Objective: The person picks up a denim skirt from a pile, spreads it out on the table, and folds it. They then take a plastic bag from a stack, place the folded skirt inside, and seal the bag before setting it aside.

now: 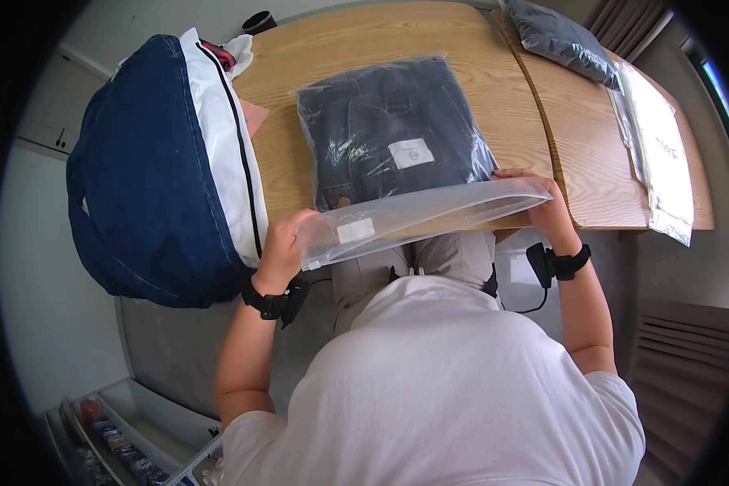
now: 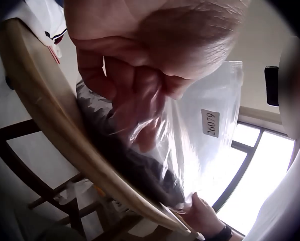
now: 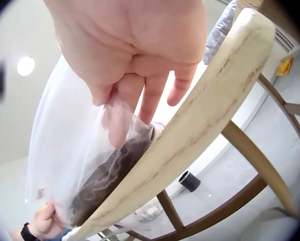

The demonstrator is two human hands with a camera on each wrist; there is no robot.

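Observation:
A clear plastic bag holding folded dark denim (image 1: 364, 121) lies on the wooden table, a white label on the denim. Its translucent open end (image 1: 429, 212) extends over the table's front edge. My left hand (image 1: 282, 247) pinches the left corner of this end, near a small white sticker; in the left wrist view the sticker (image 2: 210, 123) reads 26079. At the opposite corner my right hand (image 1: 549, 212) grips the plastic between thumb and fingers. In the right wrist view, some fingers of the right hand (image 3: 135, 60) are extended beside the film.
A large blue and white bag (image 1: 150, 178) stands at the table's left. Another packed dark garment (image 1: 563, 40) and white plastic packaging (image 1: 660, 154) lie on the right part of the table (image 1: 583, 162). A black cylinder (image 1: 259, 22) is beyond the far left edge.

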